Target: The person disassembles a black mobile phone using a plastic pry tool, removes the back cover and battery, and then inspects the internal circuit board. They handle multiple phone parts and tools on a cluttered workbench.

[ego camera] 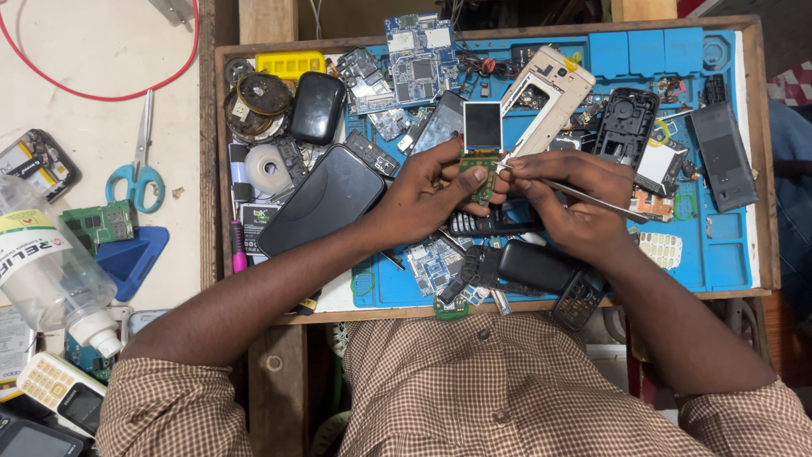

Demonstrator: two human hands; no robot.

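Cluttered blue repair mat (727, 254) beneath: small circuit board with screen (482, 140), already stripped of its casing, pinched in left hand (427, 199); thin metal probe (584, 196), clasped in right hand (562, 199), touching board's lower edge; reassembly undone.

A scissors (139, 161) lies left of the tray (727, 254), the bottle (51, 271) before it.

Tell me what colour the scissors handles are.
Light blue. The scissors lie on the pale surface left of the wooden tray, seen in the head view.
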